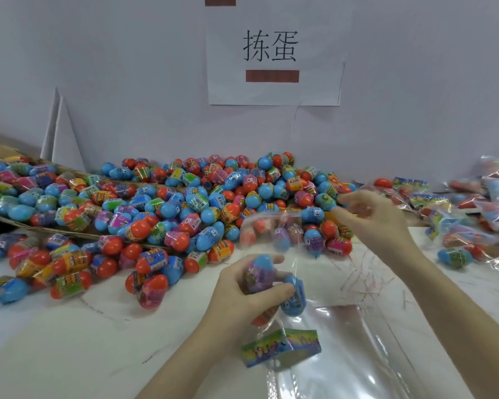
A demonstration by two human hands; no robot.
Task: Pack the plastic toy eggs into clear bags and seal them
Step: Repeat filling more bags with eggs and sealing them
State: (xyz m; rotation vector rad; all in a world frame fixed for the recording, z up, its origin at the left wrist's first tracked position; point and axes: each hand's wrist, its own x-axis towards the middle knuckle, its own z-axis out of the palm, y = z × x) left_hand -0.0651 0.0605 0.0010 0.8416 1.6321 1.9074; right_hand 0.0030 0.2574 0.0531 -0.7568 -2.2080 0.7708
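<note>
A: Eggs, a clutch of them, sit in the left hand (244, 295). I count at least three: a blue-and-purple egg (259, 272) on top, a blue egg (293, 298) at the fingertips, an orange tip (260, 318) showing underneath. Fingers and thumb are curled round the lot.

B: And the right hand (372, 214)?

A: Raised just right of the clear bag's mouth, pinching the film of the clear bag (274, 226) at its upper edge. The bag hangs down toward the left hand; the eggs look to be at or just inside its lower part, but the film is too glassy to say which.

B: Printed card?

A: A header card (281, 351) lies below the left hand, on or in the film. Cannot tell which layer.

B: Risks?

A: Three round shells in one palm is a loose hold. The blue egg rides at the very fingertips; if the grip relaxes it likely rolls off across the white table (69, 341). Second, the film is held at one point only, so the mouth may sag shut and catch an egg on the way in.

B: Mixing?

A: Possible. The loose pile (185, 203) sits just behind the bag, so a dropped egg would be lost among it and the count would go wrong. Finished packs (473, 214) lie right of the bag, well apart from the left hand.

B: More film?

A: Spare clear bags (357, 341) lie flat, right of the header card; slippery footing for anything set down there.
</note>
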